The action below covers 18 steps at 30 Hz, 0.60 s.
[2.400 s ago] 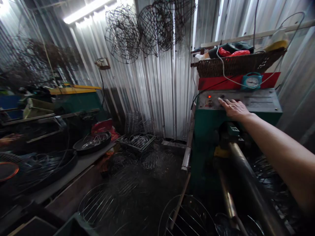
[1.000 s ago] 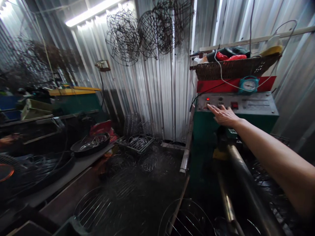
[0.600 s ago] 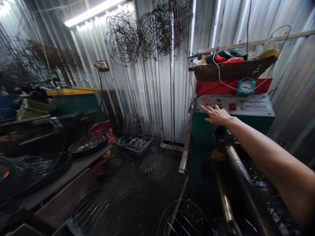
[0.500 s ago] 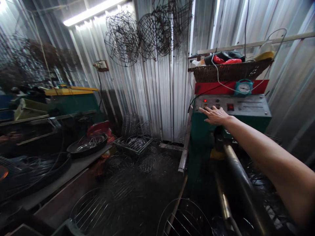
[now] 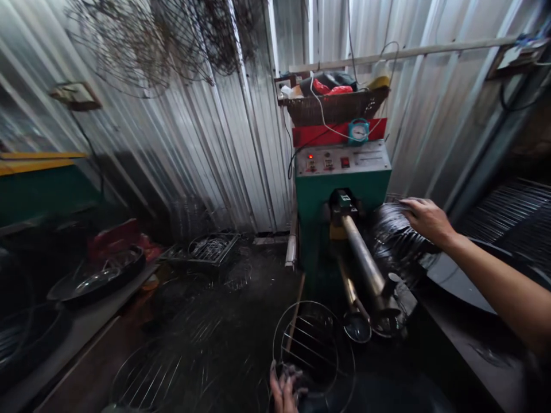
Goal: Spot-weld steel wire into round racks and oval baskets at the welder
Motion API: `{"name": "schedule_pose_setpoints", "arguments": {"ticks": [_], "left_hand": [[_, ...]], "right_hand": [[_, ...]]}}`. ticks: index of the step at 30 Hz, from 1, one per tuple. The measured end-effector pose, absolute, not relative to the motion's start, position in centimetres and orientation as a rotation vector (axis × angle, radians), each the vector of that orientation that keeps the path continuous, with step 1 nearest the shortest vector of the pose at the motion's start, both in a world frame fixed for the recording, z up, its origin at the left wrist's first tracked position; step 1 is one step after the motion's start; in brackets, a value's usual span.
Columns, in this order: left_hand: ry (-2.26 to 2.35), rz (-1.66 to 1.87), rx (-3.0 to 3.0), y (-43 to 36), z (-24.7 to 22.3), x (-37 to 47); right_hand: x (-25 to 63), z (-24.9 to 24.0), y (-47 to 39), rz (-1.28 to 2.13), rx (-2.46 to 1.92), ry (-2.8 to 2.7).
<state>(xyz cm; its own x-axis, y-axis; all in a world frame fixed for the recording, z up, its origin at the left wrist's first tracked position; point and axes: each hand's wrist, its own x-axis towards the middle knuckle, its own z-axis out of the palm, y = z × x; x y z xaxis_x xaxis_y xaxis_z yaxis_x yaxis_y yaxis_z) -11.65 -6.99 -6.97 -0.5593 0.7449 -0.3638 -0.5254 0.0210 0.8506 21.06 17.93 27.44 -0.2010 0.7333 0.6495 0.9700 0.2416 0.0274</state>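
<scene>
My right hand [image 5: 428, 219] reaches in from the right, fingers stretched out over the top of a bundle of metal wire rings [image 5: 387, 232]. Its fingertips seem to touch the rings, though the bundle is blurred. At the bottom centre, my left hand [image 5: 284, 390] has its bent fingers at the lower left rim of a round wire rack [image 5: 307, 338] with parallel bars. The fingers look closed on that rim. Between the hands stands a green machine [image 5: 314, 201] with a control panel [image 5: 361, 158], a lit red lamp and a thick metal bar [image 5: 361, 252] jutting forward.
A basket [image 5: 336, 106] and a turquoise dial clock or scale [image 5: 359, 132] top the machine. Wire frames [image 5: 120, 46] hang on the corrugated wall. On the left, a dark pan [image 5: 99, 281] sits on a ledge. A wide pale basin [image 5: 456, 275] lies beneath my right forearm.
My right hand has left the control panel and moved right and down to the wire rings. My left hand has come into view at the wire rack. The view has swung right.
</scene>
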Motion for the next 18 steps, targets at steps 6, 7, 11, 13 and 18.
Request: {"name": "schedule_pose_setpoints", "arguments": {"ticks": [6, 7, 11, 13, 18], "left_hand": [[1.243, 1.669, 0.129, -7.8, -5.2, -11.8], [1.231, 1.643, 0.089, -8.1, -4.9, -11.8], [1.206, 1.547, 0.028, -9.8, -4.1, -11.1], [1.169, 1.487, 0.049, -10.8, -3.9, -9.8], [1.154, 1.231, -0.031, -12.7, -3.1, -6.1]], "right_hand": [[26.4, 22.2, 12.3, -0.299, -1.729, -1.788], [26.6, 22.0, 12.0, -0.206, -1.734, -1.685], [28.4, 21.5, 12.3, 0.112, -1.700, -1.440], [29.8, 21.2, 12.7, 0.199, -1.683, -1.512], [30.8, 21.3, 12.5, 0.233, -1.630, -1.631]]}}
